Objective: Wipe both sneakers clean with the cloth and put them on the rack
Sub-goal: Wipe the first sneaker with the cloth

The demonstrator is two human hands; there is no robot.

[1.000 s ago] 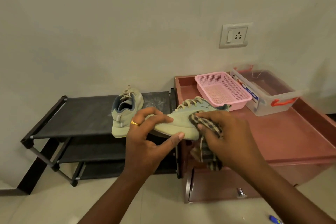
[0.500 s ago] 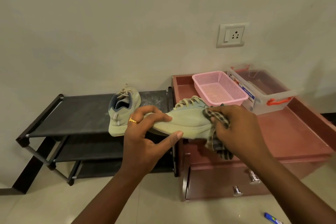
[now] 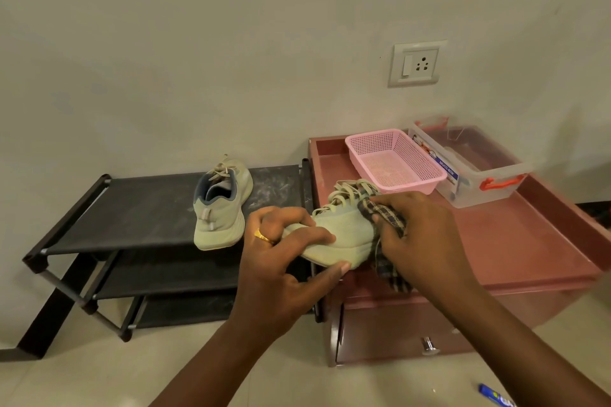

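Note:
A pale green sneaker [image 3: 344,235] is held in the air in front of the red cabinet. My left hand [image 3: 281,261] grips its toe end, fingers over the top and thumb under the sole. My right hand [image 3: 420,235] holds a checked cloth [image 3: 385,218] bunched against the sneaker's heel side, with the cloth's loose end hanging below. The second pale green sneaker [image 3: 221,205] stands on the top shelf of the black shoe rack [image 3: 132,208], heel toward me.
A red cabinet [image 3: 512,241] with a rimmed top stands right of the rack. On it sit a pink mesh basket [image 3: 393,158] and a clear box [image 3: 476,168] with orange latches. A wall socket [image 3: 416,63] is above. A blue object [image 3: 496,396] lies on the floor.
My right hand has slid the cloth along the sneaker from the middle toward the heel. The sneaker has tilted, laces now turned more upward. The camera view shifted slightly.

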